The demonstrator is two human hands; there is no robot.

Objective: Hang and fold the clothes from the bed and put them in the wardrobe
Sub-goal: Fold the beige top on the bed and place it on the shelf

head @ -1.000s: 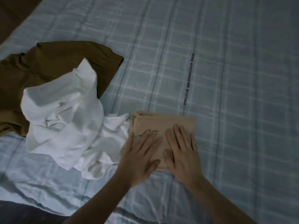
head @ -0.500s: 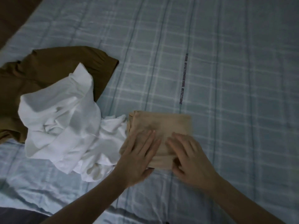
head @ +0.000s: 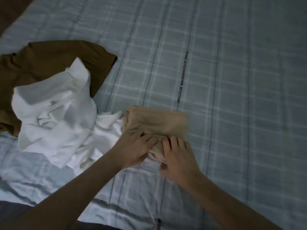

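Note:
A folded beige garment (head: 156,122) lies on the bed (head: 232,80), near its front edge. My left hand (head: 134,146) grips the garment's near left edge, fingers curled into the bunched cloth. My right hand (head: 177,155) grips the near right part of the same edge, with the thumb tucked under. A crumpled white garment (head: 54,113) lies heaped just left of the beige one. Under it and further left spreads a brown garment (head: 49,63).
The bed wears a pale blue checked sheet with a line of dark lettering (head: 181,80) down its middle. The bed's front edge (head: 116,213) runs along the bottom, with dark floor below it. A brown surface (head: 10,7) shows at the top left corner.
Both hands lay flat on the beige garment a second ago. They have slid back to its near edge and curled round it, bunching the cloth there.

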